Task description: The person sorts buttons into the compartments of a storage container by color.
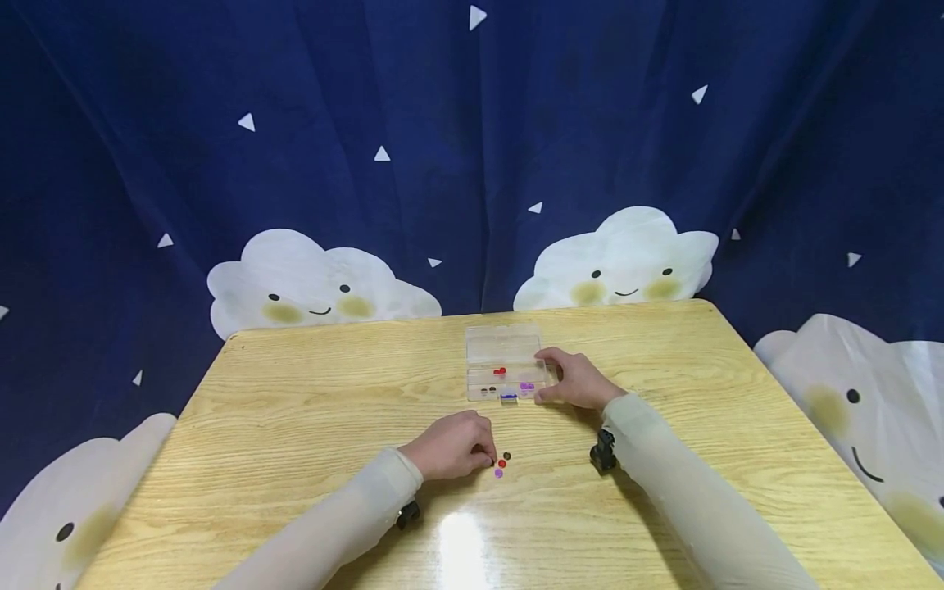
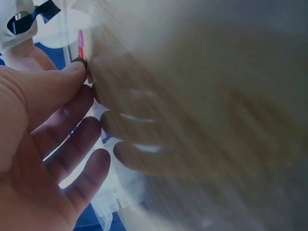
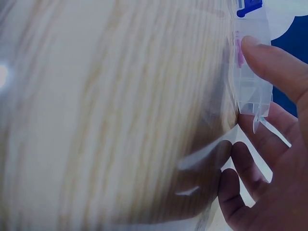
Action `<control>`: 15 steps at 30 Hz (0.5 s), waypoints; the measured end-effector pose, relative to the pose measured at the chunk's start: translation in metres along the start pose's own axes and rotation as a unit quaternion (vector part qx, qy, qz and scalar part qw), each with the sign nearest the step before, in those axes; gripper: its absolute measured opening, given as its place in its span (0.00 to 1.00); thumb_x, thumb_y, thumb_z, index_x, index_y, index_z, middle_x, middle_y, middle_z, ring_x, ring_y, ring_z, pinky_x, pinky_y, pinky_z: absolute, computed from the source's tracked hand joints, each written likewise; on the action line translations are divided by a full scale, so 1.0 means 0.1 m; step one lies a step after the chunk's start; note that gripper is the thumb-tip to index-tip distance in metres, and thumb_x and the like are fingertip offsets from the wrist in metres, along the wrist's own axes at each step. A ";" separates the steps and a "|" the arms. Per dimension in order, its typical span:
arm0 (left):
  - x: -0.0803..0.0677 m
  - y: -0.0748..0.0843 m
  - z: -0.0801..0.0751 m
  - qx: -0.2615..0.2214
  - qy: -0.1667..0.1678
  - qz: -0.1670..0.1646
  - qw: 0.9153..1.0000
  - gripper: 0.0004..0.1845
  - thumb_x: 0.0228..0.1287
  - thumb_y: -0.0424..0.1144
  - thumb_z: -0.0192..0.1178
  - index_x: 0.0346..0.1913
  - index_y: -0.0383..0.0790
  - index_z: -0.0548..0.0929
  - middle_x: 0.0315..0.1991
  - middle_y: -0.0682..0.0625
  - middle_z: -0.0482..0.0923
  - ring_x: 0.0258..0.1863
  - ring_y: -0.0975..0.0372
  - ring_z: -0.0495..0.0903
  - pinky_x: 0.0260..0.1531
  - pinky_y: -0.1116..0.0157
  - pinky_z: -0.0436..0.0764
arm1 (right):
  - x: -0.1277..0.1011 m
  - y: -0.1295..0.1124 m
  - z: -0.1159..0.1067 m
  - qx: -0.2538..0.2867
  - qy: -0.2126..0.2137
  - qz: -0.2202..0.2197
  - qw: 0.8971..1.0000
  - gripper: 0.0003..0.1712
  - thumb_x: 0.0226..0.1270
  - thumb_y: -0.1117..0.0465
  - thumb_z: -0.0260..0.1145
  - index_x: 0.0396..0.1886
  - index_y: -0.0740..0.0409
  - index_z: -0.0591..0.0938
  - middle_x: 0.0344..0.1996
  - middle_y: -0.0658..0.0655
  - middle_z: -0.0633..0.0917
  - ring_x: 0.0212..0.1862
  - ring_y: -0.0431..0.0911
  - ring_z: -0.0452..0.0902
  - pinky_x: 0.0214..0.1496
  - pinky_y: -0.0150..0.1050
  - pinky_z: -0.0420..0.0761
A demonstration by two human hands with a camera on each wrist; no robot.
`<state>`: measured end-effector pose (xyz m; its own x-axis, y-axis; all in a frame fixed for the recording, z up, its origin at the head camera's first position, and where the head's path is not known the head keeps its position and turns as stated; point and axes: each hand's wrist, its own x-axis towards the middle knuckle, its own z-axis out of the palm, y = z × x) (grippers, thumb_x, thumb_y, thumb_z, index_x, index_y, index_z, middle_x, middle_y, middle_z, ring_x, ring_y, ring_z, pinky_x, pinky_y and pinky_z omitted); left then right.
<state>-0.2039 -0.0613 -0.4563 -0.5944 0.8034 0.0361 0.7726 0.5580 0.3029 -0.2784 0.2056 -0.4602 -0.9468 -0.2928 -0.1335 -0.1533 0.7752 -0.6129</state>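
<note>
Left fingertips on small beads, right hand steadying a clear compartment box.

The left hand [image 1: 451,447], fingers curled, pinches a small dark round bead [image 2: 79,61] at its thumb tip; only the left wrist view shows this, while the head view shows a red, a purple and a dark bead [image 1: 501,464] loose just beside it. The right hand [image 1: 575,379] curls round the end of the open transparent plastic box [image 1: 505,369]; its thumb [image 3: 269,57] presses the wall. All sits on a glossy pale wooden table [image 1: 295,426] before a navy cloud-print curtain [image 1: 472,164].
</note>
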 end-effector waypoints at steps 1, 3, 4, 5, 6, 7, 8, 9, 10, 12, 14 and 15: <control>0.00 0.00 0.00 0.000 0.000 0.002 1.000 0.04 0.61 0.37 0.68 0.33 0.50 0.91 0.34 0.60 0.85 0.38 0.69 0.78 0.45 0.75 0.78 | 0.00 0.00 0.00 -0.001 0.000 -0.001 1.000 0.45 0.54 0.52 0.78 0.70 0.55 0.69 0.68 0.66 0.73 0.69 0.62 0.68 0.72 0.59 0.67; 0.00 -0.01 0.00 0.002 0.003 0.006 1.000 0.04 0.62 0.37 0.67 0.33 0.50 0.91 0.34 0.60 0.85 0.38 0.69 0.78 0.45 0.74 0.79 | 0.00 0.01 0.00 -0.001 0.001 -0.003 1.000 0.45 0.54 0.52 0.78 0.70 0.55 0.69 0.68 0.66 0.74 0.69 0.62 0.68 0.72 0.59 0.67; 0.00 -0.01 0.00 0.002 0.006 0.009 1.000 0.04 0.62 0.37 0.67 0.33 0.50 0.91 0.33 0.60 0.85 0.38 0.69 0.79 0.45 0.74 0.79 | 0.00 0.01 0.00 -0.002 0.001 -0.003 1.000 0.45 0.54 0.52 0.78 0.70 0.55 0.69 0.68 0.66 0.74 0.69 0.62 0.68 0.72 0.59 0.67; 0.00 -0.01 0.00 0.002 0.007 0.010 1.000 0.05 0.62 0.37 0.67 0.33 0.49 0.91 0.33 0.60 0.85 0.38 0.68 0.79 0.45 0.74 0.79 | 0.00 0.00 0.00 -0.002 0.001 -0.004 1.000 0.45 0.54 0.52 0.78 0.70 0.55 0.69 0.68 0.66 0.74 0.69 0.62 0.69 0.72 0.59 0.67; 0.00 -0.02 0.00 0.002 0.008 0.011 1.000 0.05 0.63 0.37 0.66 0.34 0.49 0.91 0.33 0.59 0.84 0.38 0.68 0.79 0.45 0.74 0.79 | 0.00 0.00 0.00 -0.003 0.001 -0.004 1.000 0.45 0.55 0.52 0.78 0.70 0.55 0.69 0.68 0.66 0.74 0.69 0.62 0.69 0.72 0.59 0.67; -0.01 -0.02 0.00 0.001 0.010 0.010 1.000 0.05 0.63 0.37 0.66 0.34 0.49 0.91 0.33 0.60 0.84 0.38 0.68 0.79 0.46 0.73 0.79 | 0.00 0.00 0.00 -0.004 0.001 -0.005 1.000 0.45 0.55 0.52 0.78 0.70 0.55 0.69 0.68 0.66 0.74 0.69 0.62 0.69 0.72 0.59 0.67; -0.01 -0.02 0.00 -0.002 0.011 0.008 1.000 0.05 0.63 0.37 0.66 0.34 0.49 0.91 0.33 0.60 0.84 0.38 0.68 0.79 0.46 0.73 0.79 | 0.00 0.00 0.00 -0.004 0.001 -0.004 1.000 0.45 0.55 0.52 0.78 0.70 0.55 0.69 0.68 0.66 0.74 0.69 0.62 0.69 0.72 0.59 0.67; -0.01 -0.02 0.00 -0.005 0.011 0.004 1.000 0.05 0.64 0.38 0.66 0.35 0.49 0.91 0.34 0.60 0.84 0.38 0.68 0.79 0.46 0.73 0.79 | 0.00 0.00 0.00 -0.004 0.001 -0.004 1.000 0.45 0.55 0.52 0.78 0.70 0.55 0.68 0.68 0.66 0.74 0.69 0.62 0.69 0.72 0.59 0.67; -0.01 -0.03 0.00 -0.009 0.011 0.001 1.000 0.05 0.64 0.38 0.65 0.35 0.49 0.91 0.34 0.60 0.84 0.39 0.68 0.79 0.46 0.72 0.79 | 0.00 0.00 0.00 -0.004 0.001 -0.004 1.000 0.45 0.55 0.52 0.78 0.70 0.55 0.68 0.68 0.66 0.74 0.69 0.62 0.69 0.72 0.59 0.67; -0.01 -0.03 0.00 -0.016 0.011 -0.006 1.000 0.05 0.65 0.39 0.65 0.36 0.50 0.90 0.35 0.60 0.84 0.39 0.69 0.79 0.46 0.72 0.80 | 0.00 0.01 0.00 -0.004 0.001 -0.004 1.000 0.44 0.55 0.52 0.78 0.70 0.55 0.68 0.68 0.66 0.74 0.69 0.62 0.69 0.72 0.58 0.67; -0.01 -0.05 0.00 -0.024 0.013 -0.013 1.000 0.05 0.66 0.39 0.64 0.36 0.50 0.90 0.35 0.60 0.84 0.39 0.69 0.79 0.46 0.71 0.80 | 0.01 0.02 0.01 -0.004 0.001 -0.005 1.000 0.45 0.55 0.52 0.78 0.70 0.55 0.69 0.68 0.65 0.74 0.69 0.62 0.69 0.72 0.58 0.67; -0.02 -0.06 -0.01 -0.029 0.015 -0.015 0.999 0.05 0.65 0.40 0.64 0.36 0.50 0.90 0.35 0.60 0.84 0.38 0.69 0.79 0.46 0.71 0.80 | 0.01 0.02 0.01 -0.004 0.001 -0.006 1.000 0.45 0.54 0.52 0.78 0.70 0.55 0.69 0.68 0.65 0.74 0.69 0.61 0.69 0.72 0.58 0.67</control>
<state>-0.2075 -0.0659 -0.4575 -0.6247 0.7790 0.0537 0.7403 0.5690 0.3582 -0.2796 0.2066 -0.4623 -0.9458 -0.3003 -0.1240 -0.1668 0.7764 -0.6078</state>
